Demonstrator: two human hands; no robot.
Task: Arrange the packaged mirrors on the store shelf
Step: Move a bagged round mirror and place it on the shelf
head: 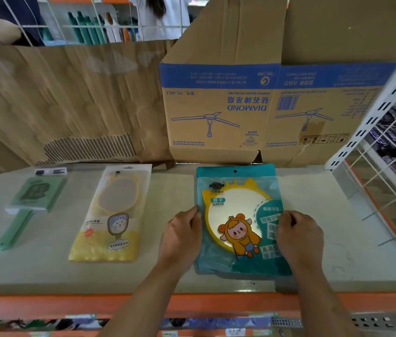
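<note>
Mirror pack (238, 220) pinched at both side edges by left hand (182, 237) and right hand (299, 239), fingers curled; likely light, slick, fragile.

Three packaged mirrors are lying on one shelf (325, 227): one green mirror (31, 198), one yellow mirror (112, 215) and one teal mirror (238, 215). Two hands are showing, a left hand (182, 235) and a right hand (299, 237), both pinching the teal mirror. Two cardboard pieces are standing behind: one plain sheet (58, 98) and one fan box (265, 105). Bottles (87, 27) beyond are standing too blurred to count.
</note>
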